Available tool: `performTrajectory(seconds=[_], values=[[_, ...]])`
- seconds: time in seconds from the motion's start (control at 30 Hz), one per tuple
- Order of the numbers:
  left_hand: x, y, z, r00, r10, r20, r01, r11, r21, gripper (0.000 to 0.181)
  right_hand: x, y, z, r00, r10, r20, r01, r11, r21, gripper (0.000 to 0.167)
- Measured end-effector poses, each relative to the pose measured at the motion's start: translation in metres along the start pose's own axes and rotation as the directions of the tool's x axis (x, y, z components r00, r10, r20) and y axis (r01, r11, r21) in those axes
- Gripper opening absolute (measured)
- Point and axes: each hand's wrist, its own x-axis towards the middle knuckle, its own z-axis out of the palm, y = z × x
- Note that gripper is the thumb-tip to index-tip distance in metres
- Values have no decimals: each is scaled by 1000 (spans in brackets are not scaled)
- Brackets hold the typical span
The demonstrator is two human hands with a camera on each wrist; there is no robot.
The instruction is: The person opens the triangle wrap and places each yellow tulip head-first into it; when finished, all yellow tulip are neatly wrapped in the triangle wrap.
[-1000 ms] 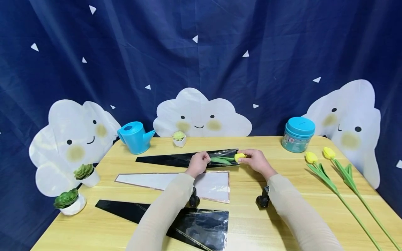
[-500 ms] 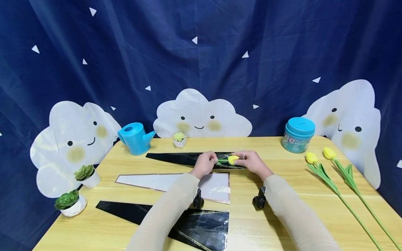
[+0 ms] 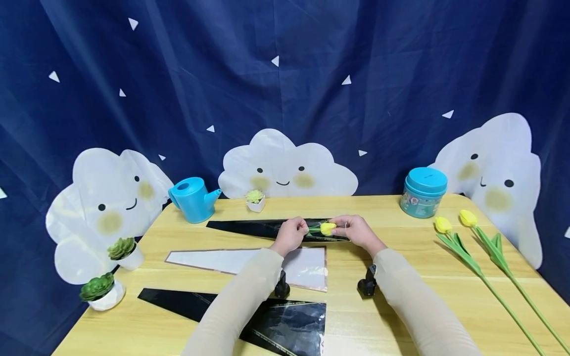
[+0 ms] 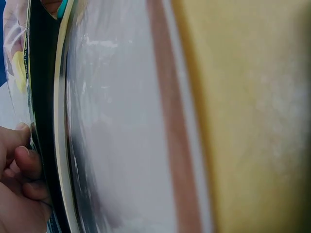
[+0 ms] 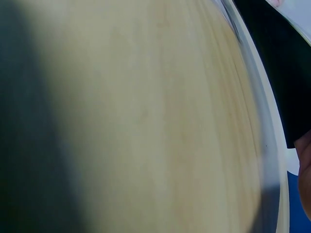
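A black tapered flower sleeve [image 3: 249, 227] with a clear front lies near the table's far side. Inside its wide right end is a yellow tulip [image 3: 328, 229], its stem pointing left. My left hand [image 3: 290, 235] pinches the sleeve's edge between thumb and fingers, just left of the bloom; the left wrist view shows this hand [image 4: 24, 179] at the black film. With its fingers in the sleeve's mouth, my right hand [image 3: 356, 231] holds the tulip by its bloom. Only a sliver of that hand [image 5: 305, 174] enters the right wrist view. Most of the stem is hidden.
Nearer me lie a white sleeve [image 3: 307, 267] and another black sleeve [image 3: 294, 326]. Two yellow tulips [image 3: 467, 262] lie at the right. A blue watering can [image 3: 194, 200], a blue-lidded jar [image 3: 423, 193] and small potted succulents [image 3: 255, 200] stand around the table's edges.
The held sleeve and my left hand have shifted right. The bloom has moved left, deeper into the sleeve, with my right hand following. Over the last half second little has moved.
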Motion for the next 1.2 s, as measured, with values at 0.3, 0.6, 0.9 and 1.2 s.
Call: performTrajectory(seconds=[0.3, 0.6, 0.9, 1.2], values=[[0, -4, -2, 1000, -7, -19, 7, 1000, 9, 16, 1, 5, -2, 1000, -21, 14, 21, 1000, -4, 33], [3, -11, -7, 998, -39, -43, 39, 999, 11, 15, -23, 12, -35, 995, -46, -83, 39, 995, -90, 33], [-2, -11, -15, 997, -77, -21, 76, 996, -48, 7, -71, 17, -82, 973, -5, -229, -42, 979, -201, 39], [-28, -13, -37, 999, 1, 52, 3, 997, -76, 31, -151, 33, -137, 926, 53, -375, -168, 945, -281, 45]])
